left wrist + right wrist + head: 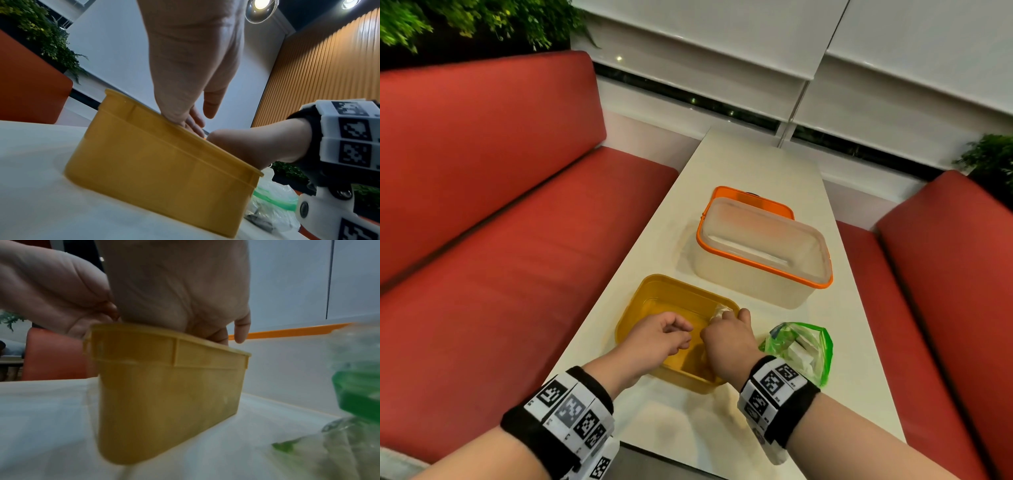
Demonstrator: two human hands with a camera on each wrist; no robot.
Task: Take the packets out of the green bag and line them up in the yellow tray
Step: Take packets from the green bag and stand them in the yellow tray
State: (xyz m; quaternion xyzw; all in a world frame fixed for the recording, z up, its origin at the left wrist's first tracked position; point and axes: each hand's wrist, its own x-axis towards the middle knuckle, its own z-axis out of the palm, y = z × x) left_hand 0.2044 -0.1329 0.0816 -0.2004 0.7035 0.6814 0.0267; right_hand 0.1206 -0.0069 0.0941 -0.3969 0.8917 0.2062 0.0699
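Observation:
The yellow tray (671,289) stands on the white table near its front. My left hand (667,334) hovers over the tray's left half with loosely curled fingers and nothing in it; in the left wrist view its fingers (193,120) dip behind the tray (164,170) wall. My right hand (727,330) reaches into the tray's far right corner and pinches a pale crinkled packet (718,312). The green bag (808,346) lies just right of the tray, with white packets showing through it. The tray's floor under the hands is hidden.
A clear box with an orange rim (763,253) stands behind the tray, with an orange lid (753,198) behind it. Red benches (517,240) run along both sides of the narrow table (756,161). Its near edge lies under my wrists.

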